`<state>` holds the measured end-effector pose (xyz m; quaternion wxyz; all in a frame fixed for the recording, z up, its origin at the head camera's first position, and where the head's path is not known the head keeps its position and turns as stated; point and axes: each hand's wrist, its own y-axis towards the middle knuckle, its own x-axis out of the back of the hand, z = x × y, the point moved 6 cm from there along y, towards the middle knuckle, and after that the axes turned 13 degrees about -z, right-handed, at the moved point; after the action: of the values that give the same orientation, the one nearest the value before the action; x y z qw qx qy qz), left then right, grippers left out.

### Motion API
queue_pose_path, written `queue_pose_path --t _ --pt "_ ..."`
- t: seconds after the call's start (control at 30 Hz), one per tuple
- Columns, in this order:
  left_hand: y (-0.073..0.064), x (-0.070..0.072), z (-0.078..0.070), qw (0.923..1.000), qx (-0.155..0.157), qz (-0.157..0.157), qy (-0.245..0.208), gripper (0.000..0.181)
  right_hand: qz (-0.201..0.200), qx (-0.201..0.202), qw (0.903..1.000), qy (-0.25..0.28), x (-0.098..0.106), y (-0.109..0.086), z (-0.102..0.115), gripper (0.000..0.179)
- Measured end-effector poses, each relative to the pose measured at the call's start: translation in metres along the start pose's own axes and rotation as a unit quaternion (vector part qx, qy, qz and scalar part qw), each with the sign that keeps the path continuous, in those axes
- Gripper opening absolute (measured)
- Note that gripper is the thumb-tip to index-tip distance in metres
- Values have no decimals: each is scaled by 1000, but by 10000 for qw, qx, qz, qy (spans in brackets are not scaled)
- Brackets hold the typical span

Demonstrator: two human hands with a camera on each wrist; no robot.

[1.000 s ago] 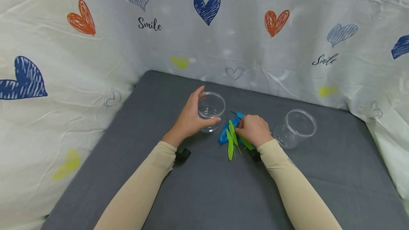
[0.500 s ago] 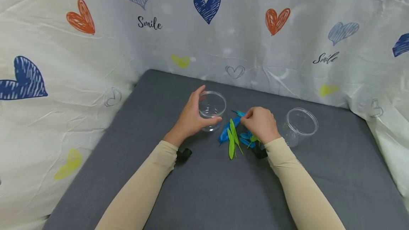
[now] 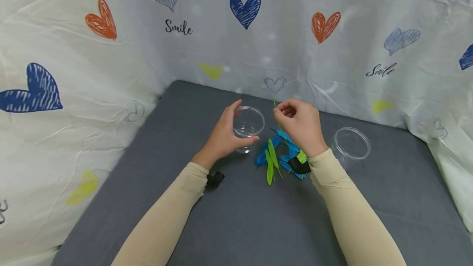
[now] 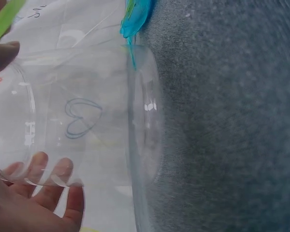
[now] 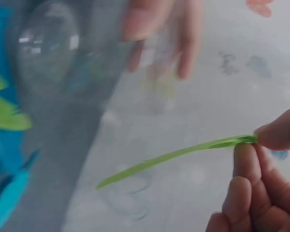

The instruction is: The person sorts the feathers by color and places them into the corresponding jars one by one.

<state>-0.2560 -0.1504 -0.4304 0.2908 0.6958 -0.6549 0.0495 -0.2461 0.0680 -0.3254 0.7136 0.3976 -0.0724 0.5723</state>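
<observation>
My left hand (image 3: 224,134) grips a clear plastic jar (image 3: 252,125) that stands upright on the grey cloth. Its thumb lies on the near side and its fingers on the far side. My right hand (image 3: 301,125) pinches a slim green feather (image 5: 183,152) between thumb and fingertips, raised to the right of the jar's rim. Below that hand lies a loose pile of blue feathers (image 3: 261,156) and green feathers (image 3: 270,169), partly hidden by the right wrist. Through the jar's wall I see nothing inside.
A second clear jar (image 3: 352,145) stands to the right, beyond the right wrist, partly covered by it. Grey cloth (image 3: 236,221) covers the table. A white curtain (image 3: 207,44) printed with hearts hangs behind and at the sides.
My right hand has picked a green feather out of the pile and lifted it up, away from the table. The left hand keeps its hold on the jar.
</observation>
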Motion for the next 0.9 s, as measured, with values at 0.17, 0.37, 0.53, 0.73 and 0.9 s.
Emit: queue_pose_path --t 0.17,0.37,0.53,0.73,0.9 --pt "-1 3 3 9999 -116 -65 38 118 -47 474 9980 418 -12 15 38 12" --pt "-2 3 1 9997 -217 -61 15 115 117 864 9944 595 -35 24 62 12" --pt "-3 1 -1 9993 -362 -15 -23 112 268 853 9933 738 -51 21 63 13" --pt "-6 4 -2 9989 -474 16 -3 111 503 555 9934 864 -69 12 49 15" --pt "-6 4 -2 9992 -405 -15 3 113 511 555 9940 787 -75 4 36 14"
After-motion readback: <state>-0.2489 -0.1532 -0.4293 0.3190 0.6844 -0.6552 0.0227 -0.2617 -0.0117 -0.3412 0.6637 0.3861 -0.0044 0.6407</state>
